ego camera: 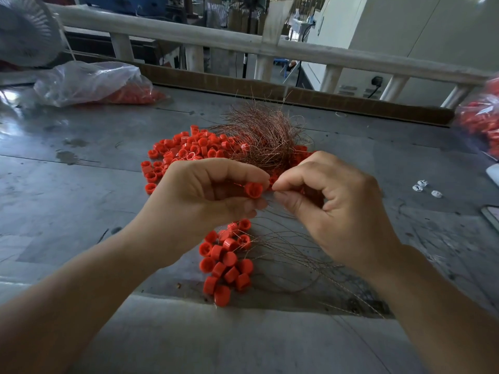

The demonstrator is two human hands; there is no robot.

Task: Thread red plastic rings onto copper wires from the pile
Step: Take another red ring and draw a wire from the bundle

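While my left hand (216, 190) holds one red ring (253, 190) above the tabletop (81, 184) and my right hand (332, 209) pinches a thin wire (238, 184) at it, I judge a small bunch (226, 263) threaded and the big pile (183, 152) left.

Small manufacturing workshop, hand-assembly station. The setting is indicated by a scuffed, stained grey worktable (81, 147), on which loose red plastic rings (189, 147) are heaped in bulk beside a tangle of copper wires (264, 130). A clear plastic bag (89, 82) of further red parts is laid at far left, a second bag (478, 122) at the right edge. A cardboard strip (297, 95) is set along the far edge. Blue machinery (121, 4), cables and a cream cabinet (418, 36) are seen behind a white railing (189, 36).
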